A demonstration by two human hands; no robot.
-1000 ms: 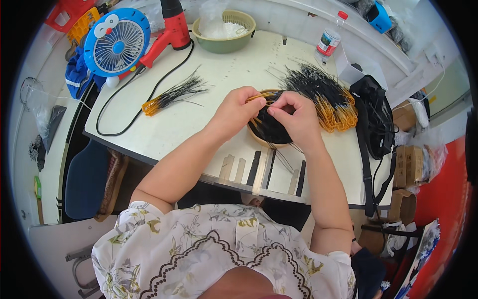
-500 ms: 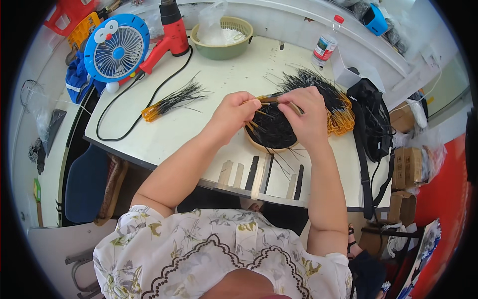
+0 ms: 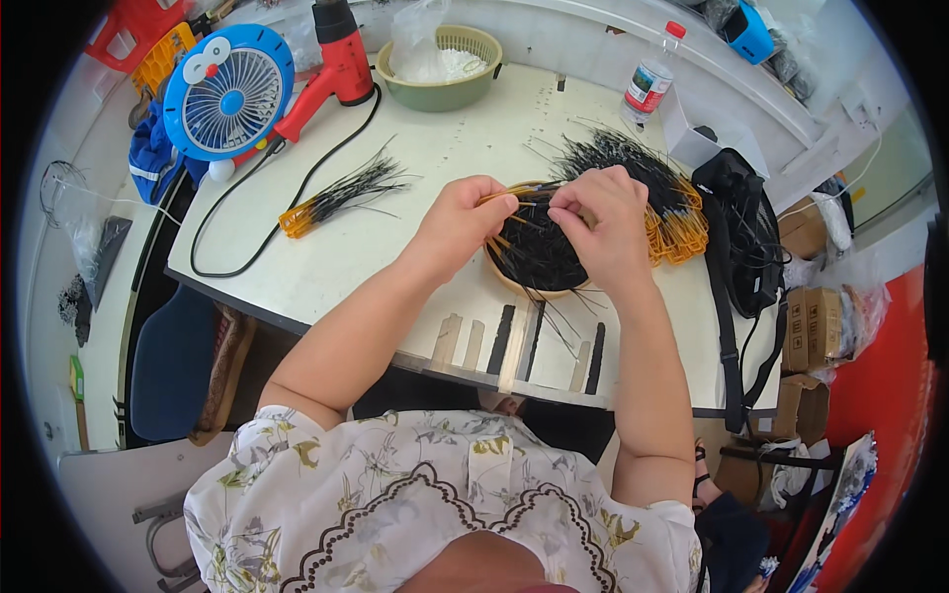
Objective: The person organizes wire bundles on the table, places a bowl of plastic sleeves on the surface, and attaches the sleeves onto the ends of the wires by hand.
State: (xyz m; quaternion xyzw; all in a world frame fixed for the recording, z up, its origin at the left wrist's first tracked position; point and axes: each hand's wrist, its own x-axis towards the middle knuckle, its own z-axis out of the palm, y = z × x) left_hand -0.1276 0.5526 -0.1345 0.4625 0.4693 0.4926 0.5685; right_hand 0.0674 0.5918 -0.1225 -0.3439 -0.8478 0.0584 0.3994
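Over a round tan-rimmed bowl (image 3: 524, 289) filled with black pieces (image 3: 542, 252), both my hands work close together. My left hand (image 3: 457, 225) is closed in a pinch on thin orange-and-black wires, whose orange lengths stick out past its fingertips. Thumb and fingers of my right hand (image 3: 605, 219) are pressed together near the far ends of these wires; what they grip, if anything, is too small to make out. A large pile of orange-and-black wires (image 3: 677, 222) lies right of the bowl, partly behind my right hand. A smaller wire bundle (image 3: 331, 201) rests on the left.
At the back left stand a blue fan (image 3: 229, 99) and a red heat gun (image 3: 341, 69) with its black cord looping forward. A green basket (image 3: 445, 94) and a bottle (image 3: 650, 79) stand behind. Tape strips (image 3: 501, 341) line the front edge; a black bag (image 3: 741, 227) lies right.
A brownish strip seen between my right thumb and fingers no longer shows there. My right fingers have drawn together slightly; my left hand keeps its place and pinch.
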